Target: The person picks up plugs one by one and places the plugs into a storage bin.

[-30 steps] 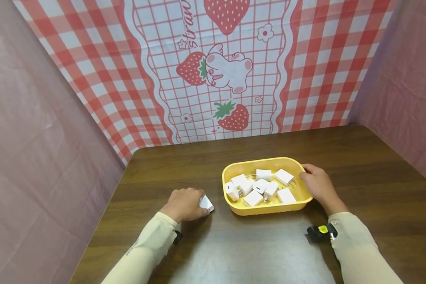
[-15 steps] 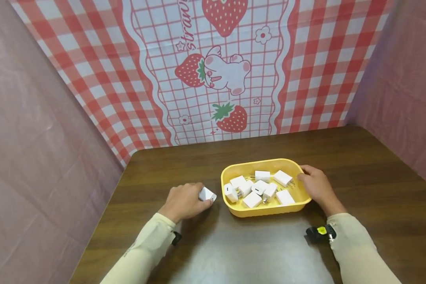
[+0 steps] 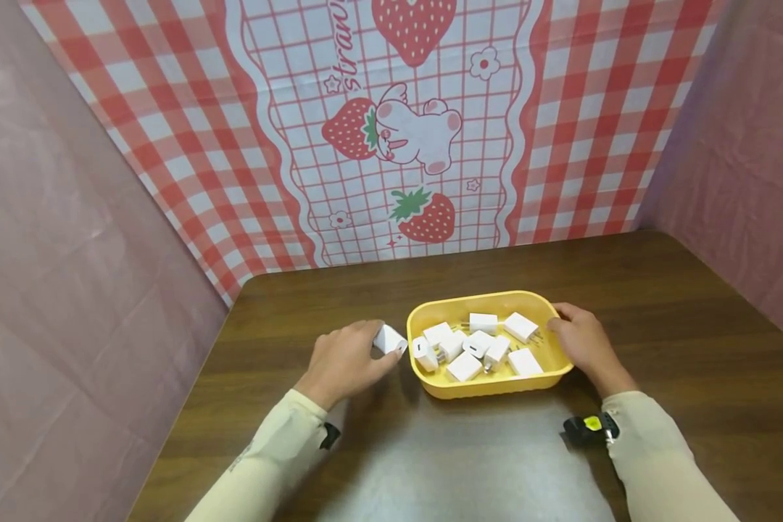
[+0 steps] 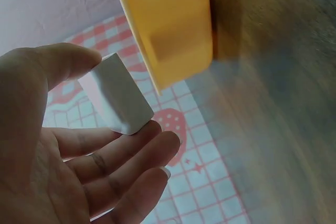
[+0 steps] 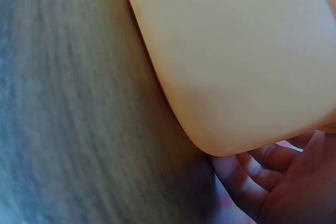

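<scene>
Between thumb and fingers, my left hand [image 3: 346, 364] pinches a white charger plug [image 3: 388, 340], just left of the yellow basket [image 3: 496, 386] and near its rim. In the left wrist view the charger plug [image 4: 118, 95] is held at its two ends, apart from the basket wall [image 4: 173, 30]. Several more white charger plugs [image 3: 465, 366] lie jumbled in the basket, some with metal prongs showing. At the basket's right end my right hand [image 3: 586, 344] grips the rim, thumb over it. From the right wrist, its fingers [image 5: 273, 158] are seen against the outer wall, partly hidden.
The basket stands on a brown wooden table [image 3: 287, 312]. Behind the table hangs a red-and-white strawberry cloth [image 3: 424, 145]. Pink curtains [image 3: 91, 254] close off both sides.
My left hand has lifted the charger plug and carried it right and away from me, up to the basket's left rim. The right hand keeps its hold on the basket.
</scene>
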A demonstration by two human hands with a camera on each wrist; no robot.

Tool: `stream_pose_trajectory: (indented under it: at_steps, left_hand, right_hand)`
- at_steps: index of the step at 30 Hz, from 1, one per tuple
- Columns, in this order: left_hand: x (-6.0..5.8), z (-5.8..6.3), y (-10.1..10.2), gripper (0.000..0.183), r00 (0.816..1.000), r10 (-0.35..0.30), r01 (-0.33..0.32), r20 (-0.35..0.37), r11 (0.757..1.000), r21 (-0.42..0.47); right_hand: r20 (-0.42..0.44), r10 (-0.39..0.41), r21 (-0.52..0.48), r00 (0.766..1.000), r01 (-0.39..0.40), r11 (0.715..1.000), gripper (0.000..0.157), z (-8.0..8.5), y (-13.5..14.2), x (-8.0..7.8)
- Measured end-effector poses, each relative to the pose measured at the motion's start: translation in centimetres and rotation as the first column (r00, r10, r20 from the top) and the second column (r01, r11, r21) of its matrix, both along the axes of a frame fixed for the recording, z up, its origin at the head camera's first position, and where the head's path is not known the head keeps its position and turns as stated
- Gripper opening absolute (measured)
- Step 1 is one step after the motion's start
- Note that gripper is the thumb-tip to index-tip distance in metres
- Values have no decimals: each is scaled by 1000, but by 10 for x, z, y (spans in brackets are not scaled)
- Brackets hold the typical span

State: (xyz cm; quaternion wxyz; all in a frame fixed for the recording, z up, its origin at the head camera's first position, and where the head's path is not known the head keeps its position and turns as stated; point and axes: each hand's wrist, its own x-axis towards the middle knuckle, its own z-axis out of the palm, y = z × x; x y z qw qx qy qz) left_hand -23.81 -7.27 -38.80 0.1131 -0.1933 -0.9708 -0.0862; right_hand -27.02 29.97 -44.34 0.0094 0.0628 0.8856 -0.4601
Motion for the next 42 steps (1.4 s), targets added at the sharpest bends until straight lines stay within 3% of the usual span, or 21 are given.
stream_pose_trajectory:
  at_steps: [7,15,23,32,42]
  left_hand:
    - [3,4,12,52,998,-54,51,-35,997,-65]
    - [3,9,26,57,995,-96,96,-4,994,-54]
    - [3,12,47,39,980,-193,192,-45,981,-42]
    - [-4,21,82,44,969,-246,244,12,956,-163]
    - [-8,20,112,39,951,-310,305,-7,939,-160]
  right_hand:
    - [12,-9,-7,1000,9,1000,54,1,0,0]
    - [2,-4,-5,1000,4,1000,54,-1,0,0]
    - [-12,0,-4,1000,0,1000,53,-1,0,0]
    - [5,0,-3,1000,0,1000,53,1,0,0]
    - [10,1,-3,1000,-1,1000,54,0,1,0]
